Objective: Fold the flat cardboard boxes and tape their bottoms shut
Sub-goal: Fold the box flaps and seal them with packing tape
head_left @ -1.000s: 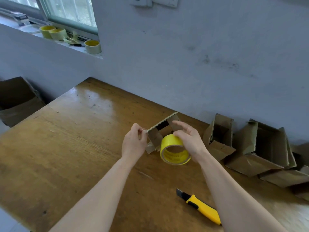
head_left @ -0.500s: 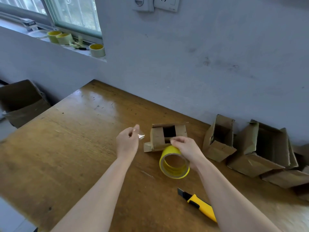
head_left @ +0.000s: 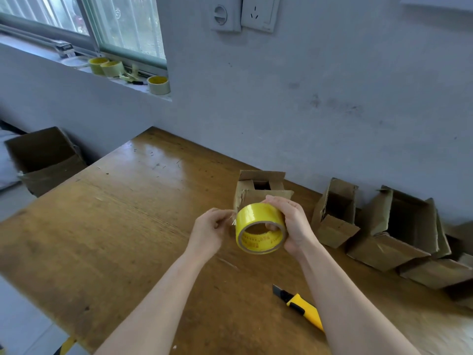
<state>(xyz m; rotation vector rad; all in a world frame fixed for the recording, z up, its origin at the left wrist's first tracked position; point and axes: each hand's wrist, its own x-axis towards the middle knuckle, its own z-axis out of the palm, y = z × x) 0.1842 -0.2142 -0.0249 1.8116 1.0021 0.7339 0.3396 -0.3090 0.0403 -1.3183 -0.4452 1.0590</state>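
Both bare forearms reach forward from the lower edge, wrists angled inward so the hands nearly meet. The right hand (head_left: 294,226) curls round a yellow tape roll (head_left: 256,216), one digit inside its core. The left hand (head_left: 208,230), fingers bent, pinches the tape end (head_left: 233,222) just beside it.

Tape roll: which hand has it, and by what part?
The right hand grips the tape roll by its right side, fingers over the outer face, one inside the core. The left hand seems to pinch its loose end.
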